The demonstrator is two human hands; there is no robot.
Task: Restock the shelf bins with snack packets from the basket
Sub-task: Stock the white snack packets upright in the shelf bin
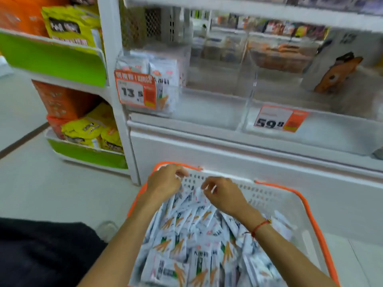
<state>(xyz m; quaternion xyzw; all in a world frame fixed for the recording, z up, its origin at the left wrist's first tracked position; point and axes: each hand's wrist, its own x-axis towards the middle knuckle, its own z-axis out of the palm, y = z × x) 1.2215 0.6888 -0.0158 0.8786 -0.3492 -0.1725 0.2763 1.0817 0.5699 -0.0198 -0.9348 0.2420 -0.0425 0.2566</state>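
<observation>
head view: basket [310, 206] sits on the floor below the shelf bins, heaped with snack packets [199, 235]. left hand [165, 181] and right hand [223, 193] are curled over the far end of the pile; blur hides whether either pinches a packet. risk: loose packets may slide off a weak hold and miss the bin [157, 79].
</observation>
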